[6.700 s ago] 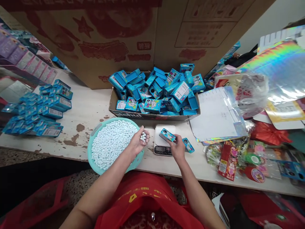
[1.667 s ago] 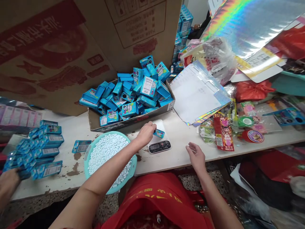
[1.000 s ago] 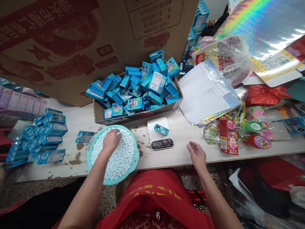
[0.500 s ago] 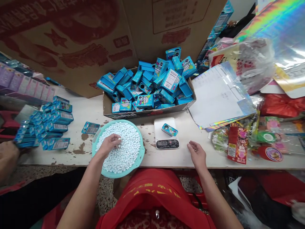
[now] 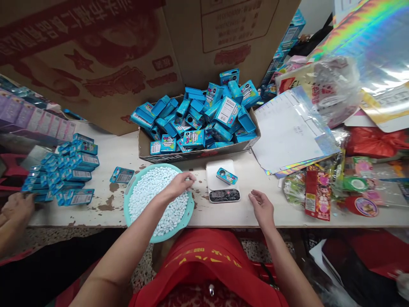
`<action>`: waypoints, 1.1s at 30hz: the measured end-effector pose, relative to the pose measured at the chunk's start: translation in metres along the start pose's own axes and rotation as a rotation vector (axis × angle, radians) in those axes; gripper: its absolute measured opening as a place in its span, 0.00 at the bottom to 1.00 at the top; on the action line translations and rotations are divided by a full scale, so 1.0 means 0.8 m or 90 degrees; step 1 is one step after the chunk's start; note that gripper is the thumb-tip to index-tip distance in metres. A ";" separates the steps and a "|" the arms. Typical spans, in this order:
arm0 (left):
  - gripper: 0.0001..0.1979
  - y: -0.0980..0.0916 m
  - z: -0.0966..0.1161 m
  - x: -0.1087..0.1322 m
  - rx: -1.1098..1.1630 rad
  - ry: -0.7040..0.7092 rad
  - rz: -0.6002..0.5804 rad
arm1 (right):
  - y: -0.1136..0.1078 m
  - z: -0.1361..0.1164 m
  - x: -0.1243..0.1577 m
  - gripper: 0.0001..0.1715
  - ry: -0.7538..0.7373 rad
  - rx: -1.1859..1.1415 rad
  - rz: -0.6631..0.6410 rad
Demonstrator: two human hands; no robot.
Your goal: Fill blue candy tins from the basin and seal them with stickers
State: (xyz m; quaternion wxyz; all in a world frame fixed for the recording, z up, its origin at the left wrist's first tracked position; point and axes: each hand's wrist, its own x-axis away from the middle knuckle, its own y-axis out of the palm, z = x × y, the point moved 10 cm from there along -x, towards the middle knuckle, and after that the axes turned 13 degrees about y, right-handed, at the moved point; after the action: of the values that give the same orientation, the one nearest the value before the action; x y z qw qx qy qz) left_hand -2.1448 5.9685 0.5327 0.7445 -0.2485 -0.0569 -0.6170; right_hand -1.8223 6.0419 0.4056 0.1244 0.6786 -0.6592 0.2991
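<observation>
My left hand (image 5: pixel 181 184) is over the right rim of a round turquoise bowl (image 5: pixel 127 204) full of small white candies (image 5: pixel 153 187). Its fingertips are pinched together and point toward the scale; what lies between them is too small to make out. A white digital scale (image 5: pixel 212 181) with a black display panel stands right of the bowl. On its plate lies a blue candy tin (image 5: pixel 227 176) with a round opening at its left end. My right hand (image 5: pixel 262 207) rests by the table edge, right of the scale, fingers loosely curled and apart, holding nothing.
A carton tray (image 5: pixel 204 154) heaped with blue tins stands behind, against a big cardboard box (image 5: pixel 128 55). At left are stacked tins (image 5: pixel 75 170), a single tin (image 5: pixel 122 175) and a co-worker's hand (image 5: pixel 17 211). Papers (image 5: pixel 290 132) and packets (image 5: pixel 318 194) lie at right.
My left hand has moved right, from over the middle of the candies to the bowl's right rim. My right hand has barely moved. The co-worker's hand has come further into view by the stacked tins.
</observation>
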 end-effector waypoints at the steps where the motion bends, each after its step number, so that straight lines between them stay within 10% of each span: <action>1: 0.04 0.018 0.016 -0.015 -0.095 0.036 -0.034 | -0.001 0.000 0.000 0.31 -0.001 -0.003 0.001; 8: 0.12 0.118 0.083 -0.078 -0.565 0.255 -0.173 | -0.021 0.013 -0.003 0.30 0.016 -0.028 0.021; 19: 0.12 0.141 0.097 -0.087 -0.657 0.284 -0.202 | -0.042 0.036 -0.007 0.30 0.045 -0.056 0.044; 25: 0.09 0.115 0.096 -0.098 -0.433 0.254 -0.104 | -0.042 0.031 -0.008 0.29 0.035 -0.042 0.037; 33: 0.15 0.015 0.034 -0.056 0.129 0.051 0.143 | -0.037 0.028 -0.008 0.30 0.042 -0.030 0.028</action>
State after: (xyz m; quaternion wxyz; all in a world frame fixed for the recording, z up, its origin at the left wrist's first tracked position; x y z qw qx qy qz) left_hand -2.1382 6.0221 0.5354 0.8318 -0.1521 -0.0613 -0.5303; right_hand -1.7882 6.0374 0.3905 0.1556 0.6508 -0.6760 0.3085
